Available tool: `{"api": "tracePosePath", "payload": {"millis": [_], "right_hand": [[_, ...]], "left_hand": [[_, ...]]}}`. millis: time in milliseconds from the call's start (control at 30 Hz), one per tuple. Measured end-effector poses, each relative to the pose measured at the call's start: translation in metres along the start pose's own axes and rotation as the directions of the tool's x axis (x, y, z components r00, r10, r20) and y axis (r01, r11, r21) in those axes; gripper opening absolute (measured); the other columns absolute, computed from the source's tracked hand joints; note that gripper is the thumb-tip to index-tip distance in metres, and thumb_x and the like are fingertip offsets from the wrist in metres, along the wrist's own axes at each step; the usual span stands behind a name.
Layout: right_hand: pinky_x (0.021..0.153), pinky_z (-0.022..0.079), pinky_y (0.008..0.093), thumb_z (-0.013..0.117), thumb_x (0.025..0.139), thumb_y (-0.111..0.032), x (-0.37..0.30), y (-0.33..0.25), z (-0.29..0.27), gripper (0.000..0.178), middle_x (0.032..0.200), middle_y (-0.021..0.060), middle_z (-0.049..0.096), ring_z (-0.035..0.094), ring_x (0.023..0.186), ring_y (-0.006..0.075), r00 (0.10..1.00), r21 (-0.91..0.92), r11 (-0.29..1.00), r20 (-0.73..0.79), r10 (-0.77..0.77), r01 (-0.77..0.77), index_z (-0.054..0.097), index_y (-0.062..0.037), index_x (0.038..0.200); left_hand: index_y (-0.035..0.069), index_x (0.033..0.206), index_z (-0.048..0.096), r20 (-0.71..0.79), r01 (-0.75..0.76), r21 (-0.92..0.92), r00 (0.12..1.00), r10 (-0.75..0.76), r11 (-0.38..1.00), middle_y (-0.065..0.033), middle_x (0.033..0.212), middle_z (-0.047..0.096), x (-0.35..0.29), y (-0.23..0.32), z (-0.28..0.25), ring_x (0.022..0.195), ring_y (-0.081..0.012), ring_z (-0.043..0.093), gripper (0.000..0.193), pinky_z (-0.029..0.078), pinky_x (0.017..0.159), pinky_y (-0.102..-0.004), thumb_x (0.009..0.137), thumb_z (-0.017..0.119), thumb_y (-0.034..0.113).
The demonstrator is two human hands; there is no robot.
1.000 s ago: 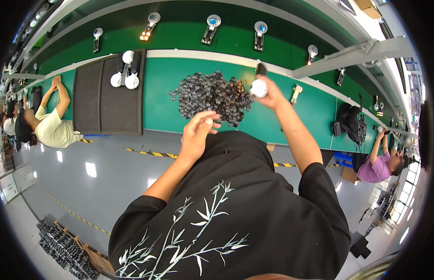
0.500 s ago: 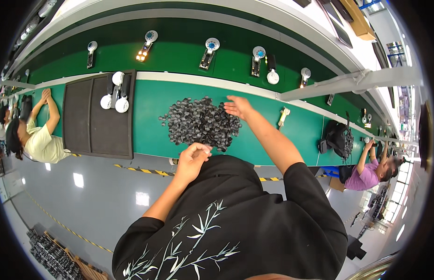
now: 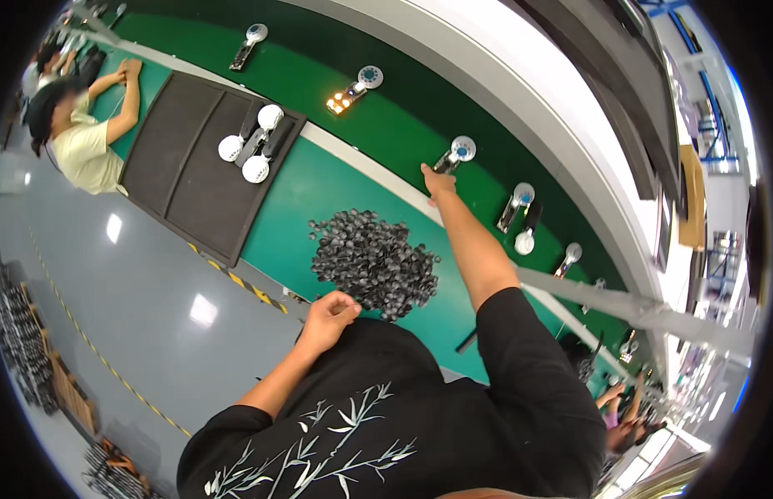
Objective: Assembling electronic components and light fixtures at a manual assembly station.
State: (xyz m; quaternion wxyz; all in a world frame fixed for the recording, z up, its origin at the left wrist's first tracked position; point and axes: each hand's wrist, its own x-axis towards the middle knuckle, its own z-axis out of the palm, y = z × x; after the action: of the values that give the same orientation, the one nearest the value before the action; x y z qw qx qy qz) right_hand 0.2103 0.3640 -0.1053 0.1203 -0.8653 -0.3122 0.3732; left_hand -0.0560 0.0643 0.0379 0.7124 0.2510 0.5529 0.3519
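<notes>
Moved right hand (image 3: pixel 437 181), grip impossible to tell, from beside the black discs (image 3: pixel 374 262) to a white-headed device (image 3: pixel 462 149), keeping left hand (image 3: pixel 330 320) curled narrow.

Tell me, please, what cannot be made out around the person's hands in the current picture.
In the head view:
Round-headed device: lower end hidden by the right hand, so any grip is unclear.
Left hand: curled, hiding whether it holds anything small.
Pile of black discs: pieces too small and overlapping to count.
</notes>
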Motion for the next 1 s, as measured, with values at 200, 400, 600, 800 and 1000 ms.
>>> {"api": "tracePosePath", "payload": {"millis": [200,400,600,800,1000], "right_hand": [[0.059,0.054,0.0366,0.069,0.071,-0.041,0.046,0.04,-0.027,0.068,0.094,0.0177,0.064,0.065,0.078,0.0298,0.992,-0.131,0.986,0.079,-0.094,0.104,0.048,0.0067,0.114],[0.063,0.055,0.029,0.065,0.085,-0.015,-0.113,0.05,-0.084,0.036,0.091,0.0147,0.061,0.062,0.071,0.023,0.381,0.384,0.817,0.898,-0.222,-0.431,0.053,0.0028,0.115],[0.08,0.048,0.0306,0.059,0.064,0.01,-0.213,0.132,-0.069,0.051,0.104,0.0104,0.06,0.058,0.091,0.0222,0.506,0.336,0.815,0.654,-0.562,0.472,0.056,-0.002,0.114],[0.091,0.043,0.033,0.053,0.056,0.01,-0.26,0.127,-0.053,0.051,0.115,0.0139,0.053,0.054,0.099,0.0304,0.379,0.165,0.44,0.302,-0.875,0.883,0.059,-0.0054,0.105],[0.089,0.043,0.0327,0.055,0.077,-0.007,-0.252,0.121,-0.039,0.03,0.104,0.0125,0.059,0.056,0.096,0.0273,0.462,0.504,0.474,0.159,-0.873,0.722,0.058,-0.006,0.106]], "left_hand": [[0.005,0.085,0.059,-0.01,0.014,0.056,1.0,-0.014,0.998,-0.0045,0.078,0.064,0.02,0.003,0.015,0.072,-0.0122,0.059,0.017,0.049,0.065,-0.0234,0.09,0.065,0.02],[0.002,0.109,0.055,0.129,0.192,-0.161,0.977,-0.172,0.968,-0.0156,0.103,0.06,0.021,0.031,0.028,0.079,-0.0244,0.064,0.044,0.055,0.067,-0.0339,0.094,0.054,0.043],[-0.002,0.12,0.051,0.535,0.656,-0.47,0.744,-0.4,0.591,-0.022,0.111,0.059,0.031,0.039,0.024,0.088,-0.0393,0.065,0.077,0.056,0.069,-0.0424,0.084,0.053,0.066],[0.0,0.112,0.055,0.541,0.662,-0.259,0.702,-0.462,0.703,-0.0199,0.096,0.065,0.028,-0.018,0.002,0.075,-0.0338,0.067,0.061,0.056,0.06,-0.0371,0.086,0.056,0.056],[0.003,0.109,0.056,0.638,0.566,-0.26,0.709,-0.301,0.783,-0.0156,0.091,0.067,0.014,-0.003,-0.007,0.068,-0.0257,0.066,0.044,0.052,0.049,-0.0295,0.09,0.056,0.043]]}}
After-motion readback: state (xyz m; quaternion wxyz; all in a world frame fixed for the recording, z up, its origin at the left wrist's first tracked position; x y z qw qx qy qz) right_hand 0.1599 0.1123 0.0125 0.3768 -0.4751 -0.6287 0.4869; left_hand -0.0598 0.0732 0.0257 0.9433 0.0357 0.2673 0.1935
